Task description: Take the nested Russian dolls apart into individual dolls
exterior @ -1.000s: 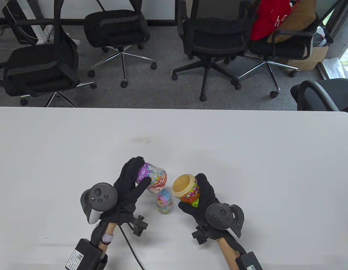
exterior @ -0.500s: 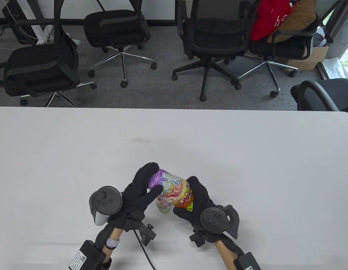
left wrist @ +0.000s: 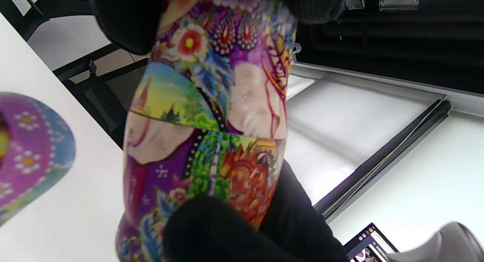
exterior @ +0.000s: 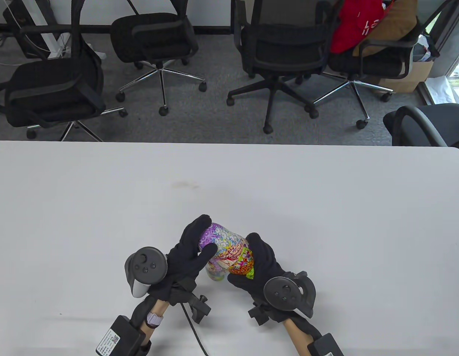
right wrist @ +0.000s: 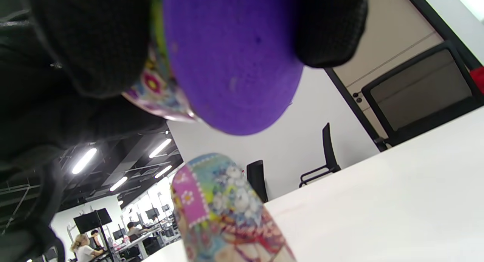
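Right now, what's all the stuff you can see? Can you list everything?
Big doll: one, purple with bright flowers, held above the table between both hands, halves joined.
Small doll: one, pink and blue, on the table under the big doll.
Table: one, white, in front.
Office chairs: several, black, behind the table.
Red cloth: one, on a far chair.
Left hand: black glove, grips the doll's top.
Right hand: black glove, grips the doll's bottom.

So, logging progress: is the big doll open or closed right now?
Closed. The big doll has its halves meeting at a seam in the left wrist view, held between the left hand and right hand.
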